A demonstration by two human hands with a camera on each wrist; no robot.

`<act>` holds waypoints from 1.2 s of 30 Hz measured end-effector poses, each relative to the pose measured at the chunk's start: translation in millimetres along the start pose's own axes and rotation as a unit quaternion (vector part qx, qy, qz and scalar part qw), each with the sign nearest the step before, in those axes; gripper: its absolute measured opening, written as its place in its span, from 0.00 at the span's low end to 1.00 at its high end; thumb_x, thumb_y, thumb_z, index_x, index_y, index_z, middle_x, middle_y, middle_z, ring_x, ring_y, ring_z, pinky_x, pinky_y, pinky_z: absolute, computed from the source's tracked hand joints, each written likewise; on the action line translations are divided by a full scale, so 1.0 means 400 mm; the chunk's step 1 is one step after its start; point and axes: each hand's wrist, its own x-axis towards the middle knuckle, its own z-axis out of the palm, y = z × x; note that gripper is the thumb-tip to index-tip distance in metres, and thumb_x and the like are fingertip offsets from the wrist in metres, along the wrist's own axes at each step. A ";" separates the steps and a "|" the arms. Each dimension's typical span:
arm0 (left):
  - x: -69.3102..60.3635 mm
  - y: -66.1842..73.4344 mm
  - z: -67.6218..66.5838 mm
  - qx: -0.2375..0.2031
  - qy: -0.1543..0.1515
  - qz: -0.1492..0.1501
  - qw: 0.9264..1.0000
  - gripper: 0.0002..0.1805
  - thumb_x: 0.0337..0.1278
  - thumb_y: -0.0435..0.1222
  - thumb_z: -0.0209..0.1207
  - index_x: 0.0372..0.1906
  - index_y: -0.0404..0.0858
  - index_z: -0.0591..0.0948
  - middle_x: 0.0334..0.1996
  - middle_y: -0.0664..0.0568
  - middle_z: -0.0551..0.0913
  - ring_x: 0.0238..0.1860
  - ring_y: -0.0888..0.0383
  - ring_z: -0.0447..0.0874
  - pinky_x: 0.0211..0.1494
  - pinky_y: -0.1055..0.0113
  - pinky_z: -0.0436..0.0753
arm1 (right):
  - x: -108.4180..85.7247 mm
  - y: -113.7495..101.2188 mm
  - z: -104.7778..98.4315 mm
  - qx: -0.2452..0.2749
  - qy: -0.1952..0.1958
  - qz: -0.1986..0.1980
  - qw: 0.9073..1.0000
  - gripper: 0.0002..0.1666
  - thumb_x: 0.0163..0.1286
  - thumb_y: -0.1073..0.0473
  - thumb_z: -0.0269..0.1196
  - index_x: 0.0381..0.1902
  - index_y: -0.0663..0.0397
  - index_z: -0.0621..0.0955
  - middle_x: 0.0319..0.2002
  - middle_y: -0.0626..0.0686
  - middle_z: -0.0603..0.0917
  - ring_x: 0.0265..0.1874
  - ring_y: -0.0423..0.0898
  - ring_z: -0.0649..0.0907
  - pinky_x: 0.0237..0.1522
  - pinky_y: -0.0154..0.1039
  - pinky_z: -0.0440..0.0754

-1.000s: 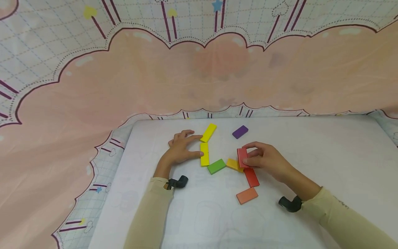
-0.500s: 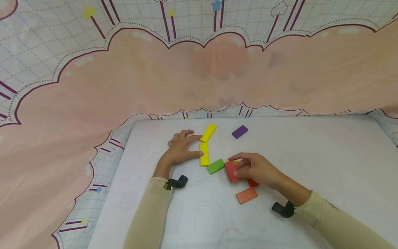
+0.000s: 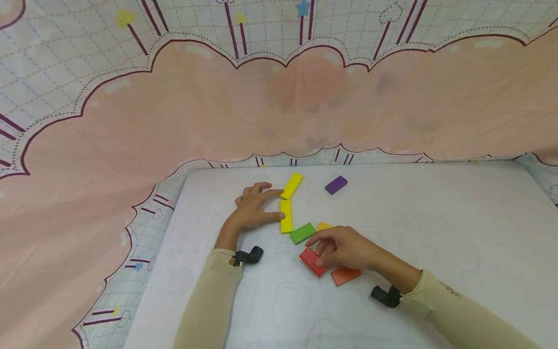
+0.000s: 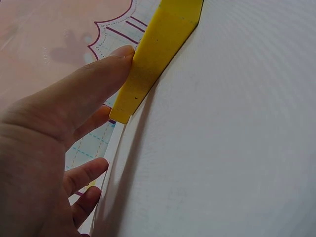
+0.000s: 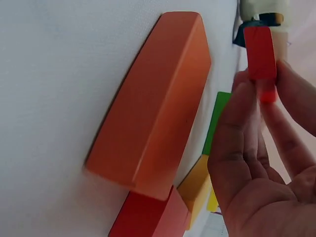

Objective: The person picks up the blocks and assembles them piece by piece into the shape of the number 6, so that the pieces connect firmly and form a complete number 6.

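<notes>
My right hand (image 3: pixel 344 247) pinches a red block (image 3: pixel 313 261) between thumb and fingers; in the right wrist view the same red block (image 5: pixel 260 52) shows end-on. Close by lies an orange block (image 3: pixel 346 276), partly under the hand. A second red block (image 5: pixel 148 215) touches the orange one's end in the right wrist view and is hidden by the hand in the head view. My left hand (image 3: pixel 252 211) spreads its fingers, thumb touching a lower yellow block (image 3: pixel 286 223) and index finger reaching an upper yellow block (image 3: pixel 292 185).
A green block (image 3: pixel 302 233) lies near the lower yellow one's end. Beyond it sits an amber block (image 3: pixel 324 226), mostly covered by the right hand. Farther back rests a purple block (image 3: pixel 336 185). All lie on a white tabletop (image 3: pixel 436 218), with a patterned cloth (image 3: pixel 279 111) behind.
My right hand has carried the red block from above the amber block leftward and nearer to me, turning it on the way. The left hand and the yellow blocks have stayed put.
</notes>
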 end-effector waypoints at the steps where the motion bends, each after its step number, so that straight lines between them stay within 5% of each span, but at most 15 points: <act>1: 0.000 0.000 0.001 0.000 0.001 0.000 1.000 0.40 0.52 0.61 0.68 0.72 0.63 0.73 0.78 0.53 0.61 0.73 0.42 0.55 0.62 0.39 0.57 | 0.002 -0.002 0.003 -0.008 -0.005 -0.001 1.000 0.21 0.63 0.58 0.73 0.54 0.39 0.86 0.39 0.43 0.86 0.37 0.43 0.85 0.41 0.41 0.83; 15: 0.001 0.000 0.003 -0.001 0.005 0.002 1.000 0.39 0.53 0.60 0.68 0.72 0.62 0.73 0.78 0.53 0.61 0.73 0.42 0.54 0.65 0.38 0.56 | 0.015 -0.005 0.034 -0.080 -0.041 -0.010 0.996 0.18 0.60 0.59 0.75 0.48 0.38 0.87 0.32 0.39 0.86 0.30 0.40 0.82 0.36 0.35 0.79; 36: 0.000 0.003 -0.001 0.001 0.001 -0.002 1.000 0.39 0.52 0.61 0.68 0.72 0.63 0.73 0.78 0.53 0.61 0.73 0.42 0.54 0.64 0.38 0.57 | 0.034 0.003 0.030 -0.102 -0.069 -0.001 0.992 0.21 0.63 0.59 0.74 0.53 0.35 0.88 0.33 0.38 0.85 0.34 0.41 0.81 0.39 0.36 0.79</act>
